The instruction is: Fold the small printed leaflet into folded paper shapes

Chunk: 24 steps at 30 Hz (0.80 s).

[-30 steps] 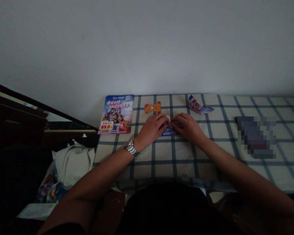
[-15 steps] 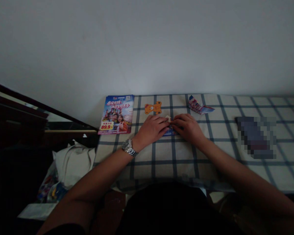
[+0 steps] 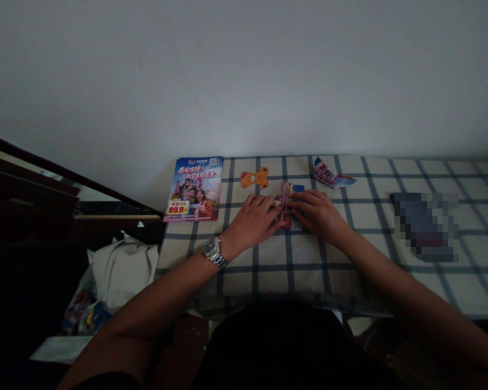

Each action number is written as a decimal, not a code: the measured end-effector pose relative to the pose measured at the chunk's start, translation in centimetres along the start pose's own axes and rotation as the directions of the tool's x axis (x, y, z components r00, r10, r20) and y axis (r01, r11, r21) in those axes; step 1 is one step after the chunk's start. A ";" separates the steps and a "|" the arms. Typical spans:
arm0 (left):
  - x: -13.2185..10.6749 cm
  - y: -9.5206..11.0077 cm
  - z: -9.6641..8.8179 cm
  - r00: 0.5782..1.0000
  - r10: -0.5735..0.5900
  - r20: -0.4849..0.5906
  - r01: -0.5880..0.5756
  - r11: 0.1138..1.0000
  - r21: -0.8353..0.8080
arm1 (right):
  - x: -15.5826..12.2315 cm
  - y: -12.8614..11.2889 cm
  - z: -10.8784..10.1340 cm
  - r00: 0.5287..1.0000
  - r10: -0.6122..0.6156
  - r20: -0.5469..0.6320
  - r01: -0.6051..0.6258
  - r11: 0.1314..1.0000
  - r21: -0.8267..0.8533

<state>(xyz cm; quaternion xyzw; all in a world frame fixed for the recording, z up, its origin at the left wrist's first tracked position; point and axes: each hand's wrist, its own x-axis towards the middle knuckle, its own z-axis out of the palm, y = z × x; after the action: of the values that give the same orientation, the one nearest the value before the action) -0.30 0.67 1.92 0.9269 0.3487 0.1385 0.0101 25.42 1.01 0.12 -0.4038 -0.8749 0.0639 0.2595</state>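
Observation:
A folded piece of printed paper (image 3: 289, 201), pink and blue, lies on the checked tablecloth (image 3: 309, 254) between my hands. My left hand (image 3: 255, 219), with a metal watch on the wrist, rests on the cloth with its fingertips pressed on the paper's left side. From the other side, the fingers of my right hand (image 3: 317, 213) are bent over the paper's right edge. Both hands hold the paper down.
A colourful flyer (image 3: 195, 188) lies at the table's left end. An orange bear-shaped cutout (image 3: 255, 177) and a crumpled printed paper scrap (image 3: 331, 176) sit near the wall. A dark blurred object (image 3: 426, 226) lies to the right. Bags and clutter (image 3: 106, 281) sit below the left table edge.
The paper was mostly hidden under my hands; now it stands out lengthwise between them, and both hands have shifted slightly apart and toward me.

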 end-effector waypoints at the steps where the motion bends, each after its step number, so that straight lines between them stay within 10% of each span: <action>1: 0.0 0.1 0.1 1.000 0.000 0.003 0.000 1.000 -0.003 | -0.1 0.0 0.1 1.000 -0.010 0.008 0.010 1.000 0.004; 24: -1.6 -1.3 1.3 0.997 -0.008 -0.076 -0.006 0.982 -0.188 | -1.0 0.0 1.0 0.998 -0.005 0.070 0.006 1.000 -0.012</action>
<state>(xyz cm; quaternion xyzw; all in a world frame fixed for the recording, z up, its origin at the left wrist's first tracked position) -1.88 0.71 0.14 0.9157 0.3345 0.2060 0.0846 25.48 0.37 -1.17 -0.4005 -0.8849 0.0722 0.2264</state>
